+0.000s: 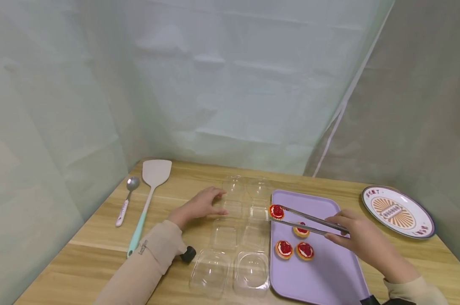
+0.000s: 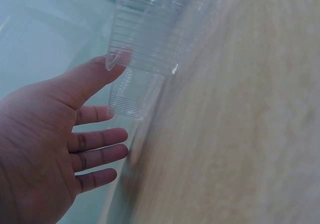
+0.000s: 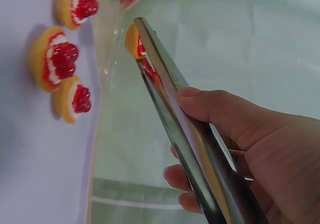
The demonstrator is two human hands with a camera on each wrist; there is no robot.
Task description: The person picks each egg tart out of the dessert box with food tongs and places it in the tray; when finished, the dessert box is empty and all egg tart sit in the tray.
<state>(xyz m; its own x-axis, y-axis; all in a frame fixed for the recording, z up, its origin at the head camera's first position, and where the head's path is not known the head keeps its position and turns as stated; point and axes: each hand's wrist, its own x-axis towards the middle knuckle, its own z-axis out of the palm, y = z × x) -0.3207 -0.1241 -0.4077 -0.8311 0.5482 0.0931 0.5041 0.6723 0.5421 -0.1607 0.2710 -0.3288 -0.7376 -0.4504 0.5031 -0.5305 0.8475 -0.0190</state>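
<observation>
My right hand [image 1: 361, 239] grips metal tongs [image 1: 314, 217], whose tips hold a red-topped tart [image 1: 276, 212] above the left edge of a lilac tray [image 1: 331, 275]. On that tray lie several more tarts, among them one tart [image 1: 304, 251] near its middle. In the right wrist view, thumb and fingers squeeze the tongs [image 3: 175, 99] from both sides, and the tart [image 3: 134, 41] sits at the tips. My left hand [image 1: 201, 205] is spread beside clear plastic containers [image 1: 234, 203]. From the left wrist, its thumb appears at a clear container's edge [image 2: 145, 34]; firm contact is unclear.
Two open clear containers, one of them a lidded-style box [image 1: 252, 271], stand nearer the front. To the left lie a spoon [image 1: 126, 201] and a white spatula with a mint handle [image 1: 148, 207]. A patterned plate [image 1: 397, 212] is at the right. Cloth walls [image 1: 230, 93] enclose the table.
</observation>
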